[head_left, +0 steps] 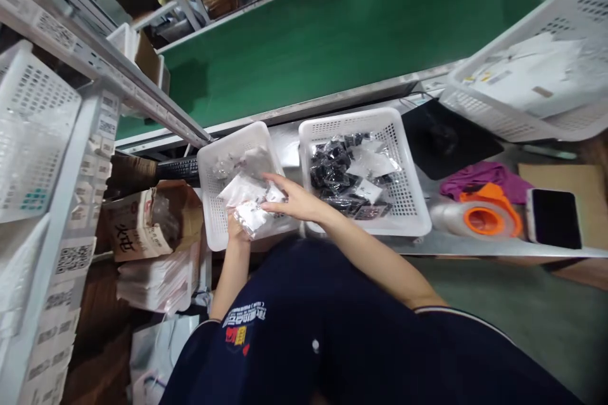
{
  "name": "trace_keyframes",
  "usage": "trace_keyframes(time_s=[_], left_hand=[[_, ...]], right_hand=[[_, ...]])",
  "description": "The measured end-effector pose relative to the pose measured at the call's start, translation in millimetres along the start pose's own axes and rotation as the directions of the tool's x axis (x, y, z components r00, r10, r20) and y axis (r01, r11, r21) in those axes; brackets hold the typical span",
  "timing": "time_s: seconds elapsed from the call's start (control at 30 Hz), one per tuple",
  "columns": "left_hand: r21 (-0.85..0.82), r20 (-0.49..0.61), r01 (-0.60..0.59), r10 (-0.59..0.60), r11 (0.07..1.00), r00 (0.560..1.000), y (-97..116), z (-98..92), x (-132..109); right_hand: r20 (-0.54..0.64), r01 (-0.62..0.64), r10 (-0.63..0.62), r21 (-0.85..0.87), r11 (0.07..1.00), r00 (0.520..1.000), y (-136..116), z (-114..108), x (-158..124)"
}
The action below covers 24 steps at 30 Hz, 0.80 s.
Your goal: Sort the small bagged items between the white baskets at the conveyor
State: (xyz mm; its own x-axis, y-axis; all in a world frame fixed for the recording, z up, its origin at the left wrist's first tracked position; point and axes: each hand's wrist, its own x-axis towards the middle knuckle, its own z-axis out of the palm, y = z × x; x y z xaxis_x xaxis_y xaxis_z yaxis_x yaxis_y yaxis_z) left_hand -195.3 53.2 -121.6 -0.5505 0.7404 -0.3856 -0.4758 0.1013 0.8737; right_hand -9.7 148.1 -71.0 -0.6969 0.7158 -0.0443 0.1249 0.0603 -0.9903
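Note:
Over the left white basket (213, 228), my left hand (238, 228) is closed on some small clear plastic packets (254, 215) with white contents or labels. My right hand (294, 199) reaches in from the right, its thumb and fingers around the right end of the same packets. More clear packets (228, 166) lie in the basket beyond my hands. Close by on the right stands a second white basket (413, 215), holding black items in clear bags (330, 164) and several white-labelled packets (373, 161). What exactly the packets contain is too small to tell.
A green conveyor belt (332, 31) runs behind the baskets. At right are a tape roll (482, 220), purple cloth (489, 178), a phone (554, 218) and a large basket (522, 126) of white packages. Left stand a labelled metal rack (95, 158) and an open cardboard box (183, 215).

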Motion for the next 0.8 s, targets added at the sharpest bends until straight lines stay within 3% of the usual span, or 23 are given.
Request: trace_keyframes(time_s=[0.13, 0.27, 0.37, 0.47, 0.57, 0.67, 0.73, 0.8], left_hand=[[-0.013, -0.099, -0.016, 0.015, 1.0, 0.995, -13.8, 20.0, -10.5], [-0.009, -0.164, -0.001, -0.001, 1.0, 0.986, -18.9, 31.7, -17.6], [-0.032, -0.169, 0.012, -0.017, 0.999, 0.986, -13.3, 41.2, -20.8], [-0.059, -0.132, 0.039, -0.046, 0.998, 0.99, 0.5, 53.4, -22.8], [-0.065, -0.087, 0.086, -0.092, 0.994, 0.992, 16.1, 62.4, -25.0], [-0.026, -0.027, 0.122, -0.123, 0.992, 0.992, 24.8, 66.1, -27.2], [0.006, 0.029, 0.145, -0.146, 0.989, 0.989, 24.1, 68.7, -28.5], [0.041, 0.089, 0.173, -0.176, 0.984, 0.98, 19.2, 73.4, -30.4]], right_hand=[[-0.083, 0.09, -0.109, -0.209, 0.974, 0.991, 4.2, 19.6, -20.9], [-0.034, 0.245, -0.283, -0.41, 0.879, 0.959, 11.2, 32.1, -29.6], [-0.039, 0.341, -0.411, -0.491, 0.802, 0.911, 11.7, 29.6, -28.2], [-0.147, 0.361, -0.499, -0.523, 0.772, 0.854, 8.7, 14.0, -36.3], [-0.373, 0.232, -0.483, -0.548, 0.804, 0.792, 9.2, -19.5, -59.4], [-0.59, -0.094, -0.311, -0.555, 0.826, 0.745, 15.7, -59.9, -82.6], [-0.62, -0.251, -0.147, -0.508, 0.824, 0.771, 18.4, -76.3, -89.3], [-0.547, -0.235, -0.045, -0.43, 0.872, 0.836, 15.6, -77.3, -87.2]])
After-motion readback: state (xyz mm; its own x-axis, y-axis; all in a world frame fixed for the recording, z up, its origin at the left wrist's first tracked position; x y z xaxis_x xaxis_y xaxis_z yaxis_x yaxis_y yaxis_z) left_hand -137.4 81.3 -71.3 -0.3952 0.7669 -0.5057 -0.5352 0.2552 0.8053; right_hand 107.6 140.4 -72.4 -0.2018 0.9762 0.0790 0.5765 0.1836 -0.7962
